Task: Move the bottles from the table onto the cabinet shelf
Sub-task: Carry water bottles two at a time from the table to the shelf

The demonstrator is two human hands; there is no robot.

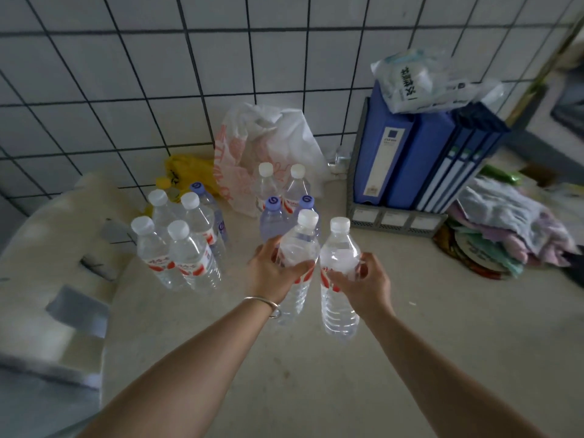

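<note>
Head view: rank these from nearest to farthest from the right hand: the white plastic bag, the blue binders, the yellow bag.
From the right hand:
1. Blue binders, in the rack up and to its right.
2. White plastic bag, against the wall, up and left.
3. Yellow bag, farther left by the wall.

clear white-capped bottles [186, 248] stand upright near the table's [410, 327] back edge; two [339, 279] held mid-table.
</note>
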